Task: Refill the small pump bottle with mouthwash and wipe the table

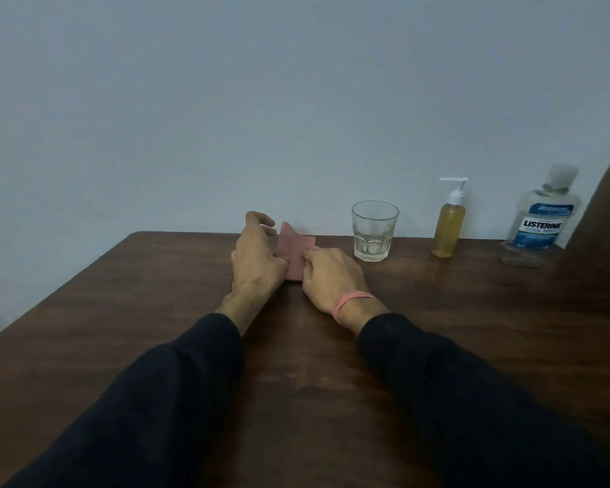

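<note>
Both hands, the left hand and the right hand, each keep a pinching grip on a pink cloth on the brown surface. The yellow-filled pump bottle stands between a glass and the Listerine mouthwash bottle.

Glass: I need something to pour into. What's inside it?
The glass looks empty, nothing visible inside; its thick base blurs whether a trace of clear liquid remains.

You've got a pink cloth, dark brown woodgrain table, yellow-filled pump bottle with white pump, blue-labelled clear mouthwash bottle, pink wristband.
</note>
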Available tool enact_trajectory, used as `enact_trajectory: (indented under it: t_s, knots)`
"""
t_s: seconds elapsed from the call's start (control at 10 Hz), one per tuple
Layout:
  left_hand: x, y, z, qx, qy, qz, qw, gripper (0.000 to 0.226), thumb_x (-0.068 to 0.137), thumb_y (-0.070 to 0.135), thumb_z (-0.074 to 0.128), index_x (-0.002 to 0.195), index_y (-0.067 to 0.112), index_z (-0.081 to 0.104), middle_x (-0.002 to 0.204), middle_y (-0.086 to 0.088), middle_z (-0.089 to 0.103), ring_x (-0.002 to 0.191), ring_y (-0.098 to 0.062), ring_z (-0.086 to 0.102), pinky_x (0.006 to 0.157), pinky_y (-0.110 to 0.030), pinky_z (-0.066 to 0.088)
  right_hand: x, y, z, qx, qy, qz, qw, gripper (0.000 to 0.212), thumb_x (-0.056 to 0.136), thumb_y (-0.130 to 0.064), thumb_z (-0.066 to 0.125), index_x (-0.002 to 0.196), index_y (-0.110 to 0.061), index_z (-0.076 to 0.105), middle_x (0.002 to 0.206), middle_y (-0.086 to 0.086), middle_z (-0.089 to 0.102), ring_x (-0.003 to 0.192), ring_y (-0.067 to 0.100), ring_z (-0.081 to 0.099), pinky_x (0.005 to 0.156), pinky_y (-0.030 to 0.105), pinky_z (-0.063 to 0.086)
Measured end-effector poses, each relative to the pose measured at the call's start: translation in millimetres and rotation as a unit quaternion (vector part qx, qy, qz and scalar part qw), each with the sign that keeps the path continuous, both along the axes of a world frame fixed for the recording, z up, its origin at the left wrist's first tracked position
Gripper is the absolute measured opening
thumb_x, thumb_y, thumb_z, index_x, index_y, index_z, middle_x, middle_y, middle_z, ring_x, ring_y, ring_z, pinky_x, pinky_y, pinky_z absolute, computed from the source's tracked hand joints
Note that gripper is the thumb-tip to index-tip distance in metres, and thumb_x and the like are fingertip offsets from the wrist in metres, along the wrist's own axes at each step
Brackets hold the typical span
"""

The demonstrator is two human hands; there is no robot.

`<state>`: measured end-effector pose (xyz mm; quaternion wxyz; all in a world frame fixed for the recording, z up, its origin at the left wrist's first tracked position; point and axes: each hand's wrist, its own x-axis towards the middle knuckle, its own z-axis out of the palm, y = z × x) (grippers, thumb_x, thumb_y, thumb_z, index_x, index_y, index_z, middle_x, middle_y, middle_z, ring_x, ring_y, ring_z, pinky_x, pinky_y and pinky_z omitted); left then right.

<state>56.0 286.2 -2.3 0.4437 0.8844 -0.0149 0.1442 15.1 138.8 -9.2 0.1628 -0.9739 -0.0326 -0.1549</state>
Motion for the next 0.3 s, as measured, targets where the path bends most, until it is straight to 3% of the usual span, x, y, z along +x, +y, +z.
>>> enact_trajectory:
  t_s: [0.1, 0.2, 0.3]
  knots:
    - [3.9, -2.2, -1.8, 0.010, -0.009, 0.007, 1.000, 0.074, 0.090, -0.006, 0.089, 0.136, 0.031, 0.045, 0.152, -0.001, 0.068, 0.124, -0.032, 0.077, 0.079, -0.018, 0.049, 2.1, -0.2, 0.2, -0.012, 0.009, -0.010, 1.000, 0.031, 0.106, -0.026, 0.046, 0.124, -0.020, 0.072, 0.122, 0.012, 0.073, 0.110, 0.038, 0.070, 0.088, 0.044, 0.058]
    - [-0.6, -0.5, -1.6, 0.023, -0.014, 0.008, 1.000, 0.075, 0.094, -0.001, 0.089, 0.150, 0.026, 0.046, 0.158, -0.004, 0.064, 0.133, -0.033, 0.074, 0.107, -0.044, 0.063, -2.1, -4.2, 0.9, 0.027, 0.028, 0.018, 0.999, 0.040, 0.111, -0.024, 0.043, 0.144, -0.020, 0.064, 0.142, 0.010, 0.066, 0.130, 0.034, 0.063, 0.107, 0.044, 0.053]
    - [-6.2, 0.0, -2.2, 0.012, -0.015, 0.012, 1.000, 0.069, 0.104, 0.012, 0.084, 0.160, 0.022, 0.045, 0.164, -0.006, 0.061, 0.142, -0.032, 0.069, 0.116, -0.047, 0.058, -10.2, -10.4, 0.2, 0.093, 0.039, 0.045, 0.994, 0.048, 0.113, -0.028, 0.044, 0.161, -0.023, 0.048, 0.167, 0.002, 0.049, 0.151, 0.027, 0.048, 0.124, 0.041, 0.040]
